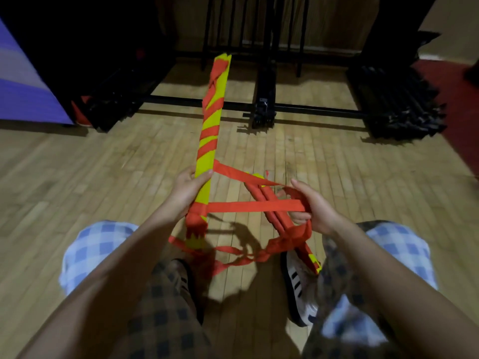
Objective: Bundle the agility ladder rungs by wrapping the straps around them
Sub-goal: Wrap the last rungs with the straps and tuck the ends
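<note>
Slack is the main risk here. The left hand (187,189) grips the yellow rung bundle (211,120), which points away from the person above the wooden floor (324,161), already crossed by several orange turns. The right hand (312,207) curls around a bunch of orange straps (255,206), one band running taut between the hands. Below, loose loops (233,252) hang tangled near the shoes (298,281). If the right hand lets tension drop, the turns would likely slide along the smooth rungs; the dangling loops could also knot or catch underfoot
</note>
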The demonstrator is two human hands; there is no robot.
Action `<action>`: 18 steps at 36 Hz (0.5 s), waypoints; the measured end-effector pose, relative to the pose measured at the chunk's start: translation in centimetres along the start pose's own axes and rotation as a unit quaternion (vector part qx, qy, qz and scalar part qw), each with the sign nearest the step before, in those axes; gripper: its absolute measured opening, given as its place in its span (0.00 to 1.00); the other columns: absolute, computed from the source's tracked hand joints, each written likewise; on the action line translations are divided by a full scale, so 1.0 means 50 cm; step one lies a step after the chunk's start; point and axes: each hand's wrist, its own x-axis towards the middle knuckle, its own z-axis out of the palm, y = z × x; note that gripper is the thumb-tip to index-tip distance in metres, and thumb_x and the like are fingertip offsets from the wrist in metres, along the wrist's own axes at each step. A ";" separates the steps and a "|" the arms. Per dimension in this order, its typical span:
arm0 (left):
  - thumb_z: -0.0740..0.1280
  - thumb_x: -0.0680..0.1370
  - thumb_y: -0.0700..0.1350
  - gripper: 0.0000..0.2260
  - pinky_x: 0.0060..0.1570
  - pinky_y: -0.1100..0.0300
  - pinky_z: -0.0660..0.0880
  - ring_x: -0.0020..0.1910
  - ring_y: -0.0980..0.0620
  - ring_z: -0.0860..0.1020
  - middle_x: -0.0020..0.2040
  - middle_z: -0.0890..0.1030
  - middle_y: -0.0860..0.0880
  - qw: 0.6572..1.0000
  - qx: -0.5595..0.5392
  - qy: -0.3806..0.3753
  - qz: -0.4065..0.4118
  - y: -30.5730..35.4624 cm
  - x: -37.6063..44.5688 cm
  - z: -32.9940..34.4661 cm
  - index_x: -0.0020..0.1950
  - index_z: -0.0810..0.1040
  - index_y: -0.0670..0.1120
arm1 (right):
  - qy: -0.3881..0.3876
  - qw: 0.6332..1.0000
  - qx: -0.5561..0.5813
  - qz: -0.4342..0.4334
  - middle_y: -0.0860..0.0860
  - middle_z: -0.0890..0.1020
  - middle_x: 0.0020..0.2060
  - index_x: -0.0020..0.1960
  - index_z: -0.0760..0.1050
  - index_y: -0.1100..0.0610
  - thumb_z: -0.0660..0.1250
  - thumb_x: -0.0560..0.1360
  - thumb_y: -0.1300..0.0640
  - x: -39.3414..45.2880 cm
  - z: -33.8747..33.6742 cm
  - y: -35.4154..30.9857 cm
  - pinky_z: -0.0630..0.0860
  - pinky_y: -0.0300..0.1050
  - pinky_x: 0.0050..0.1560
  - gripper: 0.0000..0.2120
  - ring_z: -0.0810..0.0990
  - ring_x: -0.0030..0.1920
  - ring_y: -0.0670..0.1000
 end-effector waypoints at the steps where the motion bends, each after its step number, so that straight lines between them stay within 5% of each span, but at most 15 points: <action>1: 0.69 0.78 0.41 0.07 0.34 0.69 0.75 0.34 0.60 0.80 0.41 0.81 0.48 1.000 -0.011 -0.006 -0.008 -0.001 0.001 0.002 0.54 0.77 0.42 | 0.003 1.000 -0.022 0.009 0.48 0.62 0.17 0.49 0.74 0.62 0.53 0.79 0.43 -0.004 0.000 -0.006 0.56 0.36 0.19 0.23 0.57 0.17 0.45; 5: 0.65 0.78 0.31 0.08 0.31 0.60 0.79 0.30 0.49 0.82 0.40 0.76 0.38 0.990 -0.119 -0.052 -0.047 0.002 -0.003 0.016 0.55 0.70 0.36 | 0.047 0.980 -0.194 0.022 0.50 0.65 0.21 0.47 0.77 0.60 0.58 0.81 0.48 -0.013 -0.006 -0.021 0.60 0.37 0.20 0.17 0.61 0.20 0.46; 8: 0.61 0.79 0.29 0.09 0.30 0.59 0.80 0.29 0.47 0.83 0.40 0.74 0.41 0.985 -0.147 -0.058 -0.067 0.015 -0.015 0.038 0.55 0.68 0.41 | 0.057 0.949 -0.310 0.026 0.46 0.69 0.23 0.40 0.78 0.53 0.61 0.81 0.50 -0.020 -0.017 -0.028 0.59 0.38 0.24 0.15 0.64 0.22 0.46; 12: 0.59 0.80 0.31 0.07 0.20 0.65 0.67 0.20 0.54 0.74 0.36 0.70 0.43 0.996 -0.057 -0.027 -0.056 0.014 -0.002 0.061 0.52 0.68 0.42 | 0.053 0.909 -0.413 0.034 0.44 0.68 0.25 0.44 0.79 0.59 0.62 0.81 0.51 -0.021 -0.029 -0.047 0.59 0.36 0.25 0.14 0.64 0.24 0.44; 15: 0.54 0.82 0.42 0.10 0.20 0.68 0.59 0.17 0.54 0.67 0.31 0.68 0.44 0.989 -0.109 0.003 -0.101 0.022 0.012 0.081 0.41 0.66 0.44 | 0.066 0.881 -0.468 0.015 0.40 0.74 0.26 0.45 0.81 0.56 0.63 0.80 0.51 -0.018 -0.033 -0.052 0.64 0.29 0.29 0.12 0.70 0.26 0.39; 18: 0.49 0.83 0.51 0.17 0.20 0.66 0.59 0.18 0.54 0.65 0.29 0.68 0.46 0.981 -0.155 0.005 -0.117 0.017 0.026 0.092 0.43 0.69 0.43 | 0.088 0.879 -0.469 0.004 0.39 0.77 0.29 0.47 0.82 0.56 0.64 0.80 0.50 -0.015 -0.036 -0.043 0.66 0.29 0.35 0.13 0.72 0.30 0.37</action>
